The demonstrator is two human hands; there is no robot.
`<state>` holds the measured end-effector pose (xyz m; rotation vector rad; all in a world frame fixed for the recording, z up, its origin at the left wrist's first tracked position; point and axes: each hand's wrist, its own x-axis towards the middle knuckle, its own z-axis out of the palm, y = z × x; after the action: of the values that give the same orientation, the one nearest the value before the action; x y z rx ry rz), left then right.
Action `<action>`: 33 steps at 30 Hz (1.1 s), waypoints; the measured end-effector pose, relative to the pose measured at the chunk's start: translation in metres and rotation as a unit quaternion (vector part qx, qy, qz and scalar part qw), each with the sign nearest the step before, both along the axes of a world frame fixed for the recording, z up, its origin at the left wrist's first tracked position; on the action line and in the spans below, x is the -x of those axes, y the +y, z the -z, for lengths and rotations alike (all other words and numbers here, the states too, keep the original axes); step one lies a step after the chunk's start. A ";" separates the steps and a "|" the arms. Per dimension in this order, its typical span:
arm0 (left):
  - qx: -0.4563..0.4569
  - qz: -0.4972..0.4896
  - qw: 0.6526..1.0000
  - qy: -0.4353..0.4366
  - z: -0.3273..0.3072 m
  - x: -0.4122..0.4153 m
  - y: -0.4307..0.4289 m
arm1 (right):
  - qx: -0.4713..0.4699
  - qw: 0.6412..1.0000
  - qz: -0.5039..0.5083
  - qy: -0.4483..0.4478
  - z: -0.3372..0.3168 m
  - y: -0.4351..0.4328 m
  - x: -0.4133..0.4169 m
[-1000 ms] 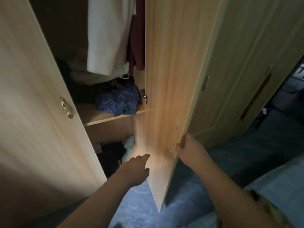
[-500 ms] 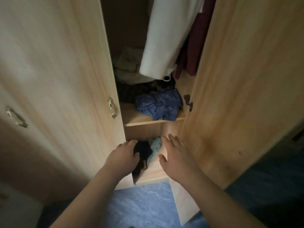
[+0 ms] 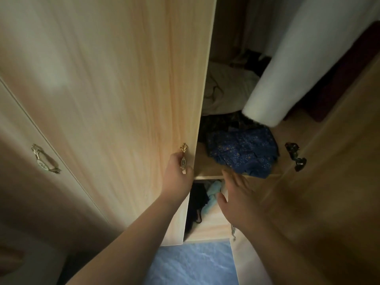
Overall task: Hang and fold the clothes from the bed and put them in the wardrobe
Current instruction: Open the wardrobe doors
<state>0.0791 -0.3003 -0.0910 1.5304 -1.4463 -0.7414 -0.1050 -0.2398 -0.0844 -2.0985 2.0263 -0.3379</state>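
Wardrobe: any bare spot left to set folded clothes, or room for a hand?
Free: upper shelf strip between blue garment and hinge; lower board in front of dark clothes and light-blue cloth, by the right hand. Crowded: shelf's back and left, piled clothes under the white hanging garment.

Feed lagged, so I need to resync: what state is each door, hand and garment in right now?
left door: ajar.
handle: gripped by left hand.
right door: swung open.
left hand: fingers curled round the handle.
right hand: fingers straight, holding nothing.
blue patterned garment: crumpled on the shelf, unfolded.
white garment: hanging.
light blue cloth: bunched in the lower compartment.
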 end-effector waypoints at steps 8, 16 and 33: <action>-0.041 0.006 0.999 0.028 -0.016 0.001 0.043 | 0.045 0.998 -0.031 -0.043 -0.035 0.019 -0.011; -0.052 -0.079 0.994 -0.053 -0.008 -0.033 0.196 | 0.055 0.962 -0.178 -0.197 -0.104 0.116 -0.082; -0.199 -0.215 0.951 -0.100 -0.044 -0.183 0.361 | 0.015 0.907 -0.384 -0.171 -0.121 0.263 -0.281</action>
<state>0.2625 0.0611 -0.0471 2.1983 -1.0753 -0.6461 0.1757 0.0230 0.0363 -2.4319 0.9042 -0.5363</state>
